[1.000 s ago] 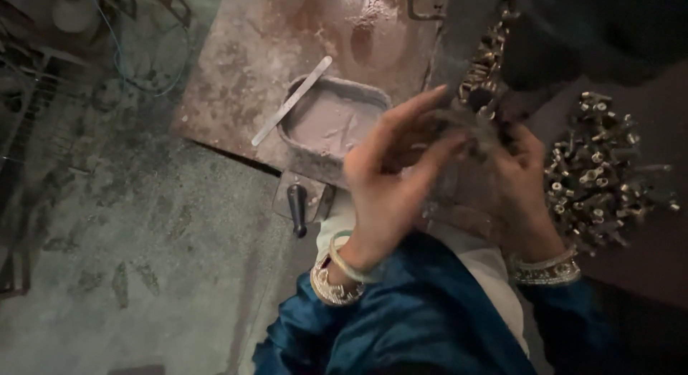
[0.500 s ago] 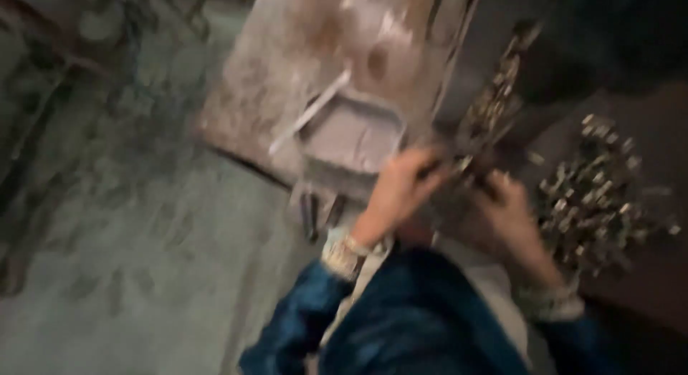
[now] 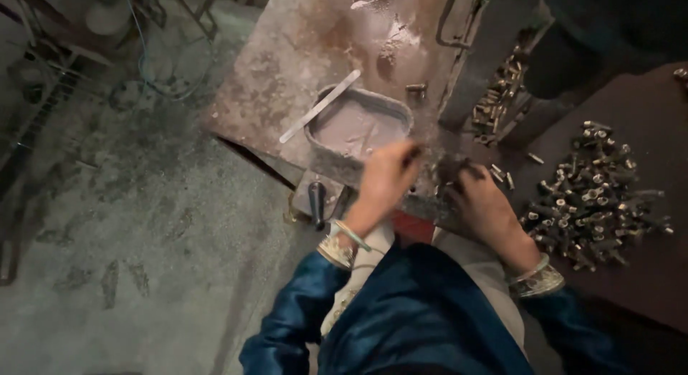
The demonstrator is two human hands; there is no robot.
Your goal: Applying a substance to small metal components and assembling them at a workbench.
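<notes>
**Bolt handling at the bench: work partway through**

While both hands meet at the near edge of the rusty plate [image 3: 287, 95], I read this view as a moment in the middle of a repeated handling job. My left hand [image 3: 383, 178] has its fingers curled together around something small and dark at their tips, just in front of the tray [image 3: 401, 110]; motion blur hides what it is, so I cannot tell whether the grip is clamped on a bolt or merely closed. My right hand [image 3: 484, 203] lies knuckles up beside it, fingers bent onto the metal bar [image 3: 423, 203] at the plate's edge; whether it pinches a piece I also cannot tell.

The tray holds a pale grey paste, with a flat stick [image 3: 319, 106] resting across its far left rim. One stray bolt [image 3: 416, 88] lies on the plate just beyond the tray.

As for progress, I judge from the two stocks of parts. A large heap of bolts [image 3: 595, 196] sits on the dark board [image 3: 645, 289] to the right, near my right hand. A smaller row [image 3: 494, 95] lies farther back along a slanted channel. Which of these is finished stock cannot be told from this view; the size of the near heap suggests much handling is left. A dark handle [image 3: 316, 203] hangs below the plate, untouched.
</notes>
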